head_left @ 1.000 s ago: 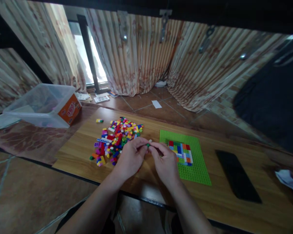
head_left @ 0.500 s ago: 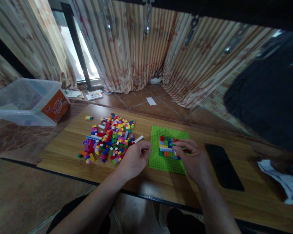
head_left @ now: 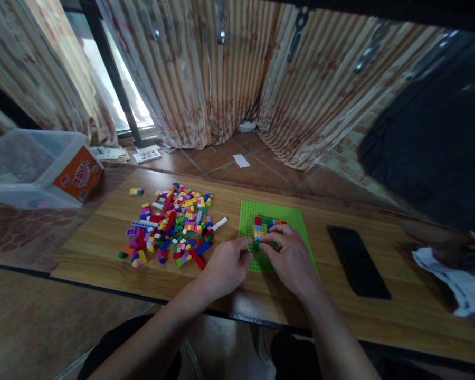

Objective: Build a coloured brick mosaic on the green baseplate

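A bright green studded baseplate lies on the wooden table, bearing a low build of coloured toy bricks in red, blue, yellow, white and green. My right hand reaches over the build, its thumb and index finger closed at the near left corner around a small green brick. My left hand is beside it at the plate's left edge, fingers curled and thumb against the index finger; whatever they hold is hidden. The right hand covers much of the build.
Left of the plate spreads a pile of loose bricks, with a long white brick at its right. A black phone lies to the right, near crumpled white paper. A clear plastic bin stands far left.
My right hand has moved left and nearer across the build with the small green brick. My left hand has come slightly closer to it. The whole view has shifted a little.
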Demonstrator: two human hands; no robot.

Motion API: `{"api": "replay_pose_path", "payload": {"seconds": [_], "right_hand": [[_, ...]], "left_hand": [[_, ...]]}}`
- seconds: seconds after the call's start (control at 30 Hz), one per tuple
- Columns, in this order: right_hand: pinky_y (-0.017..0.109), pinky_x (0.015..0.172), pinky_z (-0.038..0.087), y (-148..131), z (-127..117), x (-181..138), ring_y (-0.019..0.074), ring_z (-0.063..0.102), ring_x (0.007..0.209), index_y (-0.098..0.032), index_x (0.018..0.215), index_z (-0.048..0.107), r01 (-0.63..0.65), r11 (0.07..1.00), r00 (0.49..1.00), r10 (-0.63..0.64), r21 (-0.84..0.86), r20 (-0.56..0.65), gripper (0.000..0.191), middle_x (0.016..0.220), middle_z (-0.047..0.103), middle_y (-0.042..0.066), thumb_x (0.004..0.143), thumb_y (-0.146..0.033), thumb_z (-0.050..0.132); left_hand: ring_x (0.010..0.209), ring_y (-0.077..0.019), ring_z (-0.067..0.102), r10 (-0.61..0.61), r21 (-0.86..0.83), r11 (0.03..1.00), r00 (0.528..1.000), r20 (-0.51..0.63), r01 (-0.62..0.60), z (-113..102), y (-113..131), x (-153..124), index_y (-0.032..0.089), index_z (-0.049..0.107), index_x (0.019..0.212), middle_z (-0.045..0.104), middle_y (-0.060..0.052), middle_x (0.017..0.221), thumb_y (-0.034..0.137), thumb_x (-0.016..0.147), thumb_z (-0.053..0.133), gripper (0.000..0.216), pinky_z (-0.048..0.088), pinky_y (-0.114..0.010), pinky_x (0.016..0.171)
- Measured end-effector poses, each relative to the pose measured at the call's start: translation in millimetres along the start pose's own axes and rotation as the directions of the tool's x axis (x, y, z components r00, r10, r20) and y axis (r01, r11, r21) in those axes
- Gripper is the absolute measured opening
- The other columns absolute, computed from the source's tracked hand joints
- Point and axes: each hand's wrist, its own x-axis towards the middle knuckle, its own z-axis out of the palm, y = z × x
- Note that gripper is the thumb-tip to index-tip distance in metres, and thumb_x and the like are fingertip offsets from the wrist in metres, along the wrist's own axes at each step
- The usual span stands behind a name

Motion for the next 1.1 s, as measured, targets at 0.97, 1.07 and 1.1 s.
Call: {"api": "replay_pose_path", "payload": {"seconds": [0.97, 1.07, 1.1], "right_hand": [[0.046, 0.089, 0.044, 8.6, 14.4, 5.3, 0.0278, 0.058, 0.095, -0.020, 0.069, 0.069, -0.078, 0.996, 0.994, 0.073, -0.053, -0.078, 0.021, 0.096, 0.064, 0.011, 0.075, -0.035, 0.057], [0.046, 0.087, 0.045, 10.5, 15.2, 5.5, 0.0280, 0.059, 0.093, -0.020, 0.068, 0.069, -0.083, 0.994, 0.994, 0.078, -0.067, -0.074, 0.023, 0.096, 0.064, 0.012, 0.074, -0.038, 0.056], [0.047, 0.087, 0.045, 11.4, 15.2, 5.5, 0.0283, 0.059, 0.093, -0.020, 0.068, 0.069, -0.082, 0.994, 0.995, 0.077, -0.075, -0.067, 0.024, 0.096, 0.064, 0.012, 0.074, -0.039, 0.055]], "left_hand": [[0.090, -0.0293, 0.068, -0.008, 0.394, 0.919, 0.998, 0.068, -0.019, 9.9, 12.9, -3.7, 0.015, 0.058, 0.112, 0.069, -0.013, 0.102, 0.022, 0.086, 0.042, 0.031, 0.057, -0.043, 0.077], [0.086, -0.0288, 0.069, -0.017, 0.430, 0.903, 0.997, 0.074, -0.017, 11.0, 16.3, -4.1, 0.013, 0.057, 0.109, 0.069, -0.013, 0.100, 0.021, 0.084, 0.045, 0.029, 0.058, -0.042, 0.073], [0.085, -0.0285, 0.069, -0.017, 0.435, 0.900, 0.997, 0.075, -0.017, 11.6, 16.7, -4.3, 0.013, 0.057, 0.108, 0.069, -0.013, 0.099, 0.022, 0.083, 0.046, 0.028, 0.058, -0.041, 0.072]]}}
